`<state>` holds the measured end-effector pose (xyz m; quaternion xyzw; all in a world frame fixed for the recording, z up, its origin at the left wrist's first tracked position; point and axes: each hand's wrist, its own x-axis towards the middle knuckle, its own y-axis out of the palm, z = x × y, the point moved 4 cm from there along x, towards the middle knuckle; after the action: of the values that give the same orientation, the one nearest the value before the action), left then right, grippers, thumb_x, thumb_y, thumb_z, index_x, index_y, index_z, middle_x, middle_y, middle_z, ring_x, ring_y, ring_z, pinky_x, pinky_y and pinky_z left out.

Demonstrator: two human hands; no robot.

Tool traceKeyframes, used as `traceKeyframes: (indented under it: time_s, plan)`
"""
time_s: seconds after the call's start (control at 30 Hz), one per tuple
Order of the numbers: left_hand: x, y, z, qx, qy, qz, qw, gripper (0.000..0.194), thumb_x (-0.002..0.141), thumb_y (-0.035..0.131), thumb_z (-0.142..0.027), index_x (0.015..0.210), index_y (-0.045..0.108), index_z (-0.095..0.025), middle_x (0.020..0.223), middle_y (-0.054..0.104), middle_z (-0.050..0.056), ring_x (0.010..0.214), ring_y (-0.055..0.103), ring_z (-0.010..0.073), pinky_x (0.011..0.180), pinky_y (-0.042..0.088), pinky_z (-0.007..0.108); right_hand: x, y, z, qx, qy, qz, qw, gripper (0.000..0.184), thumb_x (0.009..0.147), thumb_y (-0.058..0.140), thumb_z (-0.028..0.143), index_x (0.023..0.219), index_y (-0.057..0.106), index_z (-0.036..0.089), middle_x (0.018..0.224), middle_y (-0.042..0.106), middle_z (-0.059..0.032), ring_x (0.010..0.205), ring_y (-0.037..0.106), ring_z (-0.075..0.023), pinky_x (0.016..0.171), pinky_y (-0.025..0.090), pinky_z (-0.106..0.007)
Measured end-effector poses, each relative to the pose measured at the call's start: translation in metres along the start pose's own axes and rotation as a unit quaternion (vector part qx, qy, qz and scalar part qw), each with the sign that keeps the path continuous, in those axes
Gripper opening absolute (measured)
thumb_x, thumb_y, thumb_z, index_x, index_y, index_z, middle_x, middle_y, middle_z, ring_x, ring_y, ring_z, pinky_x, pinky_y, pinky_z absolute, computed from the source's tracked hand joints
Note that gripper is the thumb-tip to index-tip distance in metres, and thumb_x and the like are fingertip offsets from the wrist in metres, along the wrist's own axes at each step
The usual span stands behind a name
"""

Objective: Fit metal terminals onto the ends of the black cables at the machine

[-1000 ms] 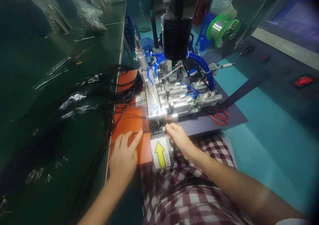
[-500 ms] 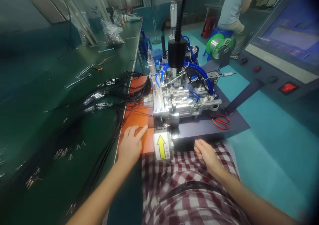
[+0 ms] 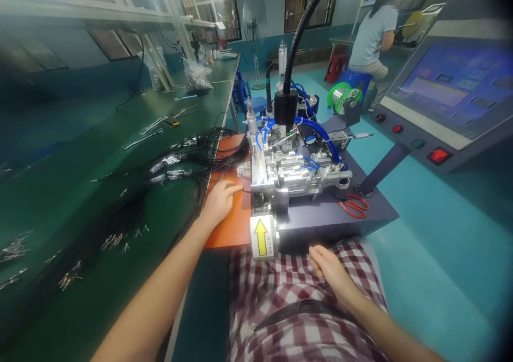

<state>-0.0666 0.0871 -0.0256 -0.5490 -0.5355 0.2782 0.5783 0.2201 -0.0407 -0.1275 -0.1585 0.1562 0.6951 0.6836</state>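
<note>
My left hand (image 3: 219,203) reaches over the orange mat (image 3: 228,236), its fingers pinched on a thin black cable (image 3: 247,190) at the side of the metal machine (image 3: 296,175). Most of that cable is hidden by the hand. Over my lap, my right hand (image 3: 327,266) is closed with curled fingers, and what they hold, if anything, cannot be made out. A white part with a yellow arrow (image 3: 262,237) sits at the machine's front, between the two hands.
Black cable bundles (image 3: 188,164) lie on the green table (image 3: 96,191) at left. Red-handled scissors (image 3: 354,206) rest on the machine's base. A screen panel (image 3: 449,89) stands at right, a green wire spool (image 3: 340,97) behind. A person (image 3: 372,41) sits farther back.
My left hand has moved forward along the mat to the cable at the machine's side, its fingers drawn closer together. My right hand stays closed over the lap. The view has tilted up.
</note>
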Motion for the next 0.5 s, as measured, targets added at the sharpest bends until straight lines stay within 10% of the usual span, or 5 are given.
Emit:
traceKeyframes:
  time_s: [0.27,0.5]
  plan:
    - [-0.005,-0.005,-0.013,0.026,-0.020,0.011,0.999,0.033,0.093,0.041,-0.012,0.118,0.061,-0.020,0.123,0.059,0.008,0.109,0.059,0.0190,0.093,0.049,0.033,-0.019,0.010,-0.007,-0.031,0.005,0.072,0.997,0.053,0.071,0.056,0.069,0.058,0.037,0.021,0.050,0.036,0.0081,0.043,0.026,-0.0065,0.046,0.021,-0.023]
    - [-0.124,-0.048,-0.022,0.111,-0.123,0.044,0.985,0.021,0.093,0.040,-0.020,0.096,0.061,-0.019,0.096,0.063,0.007,0.091,0.062,0.0223,0.078,0.051,0.033,-0.032,0.009,-0.019,-0.151,0.072,0.183,0.969,0.049,0.076,0.053,0.067,0.064,0.038,0.021,0.056,0.032,0.0074,0.051,0.028,-0.0095,0.051,0.028,-0.024]
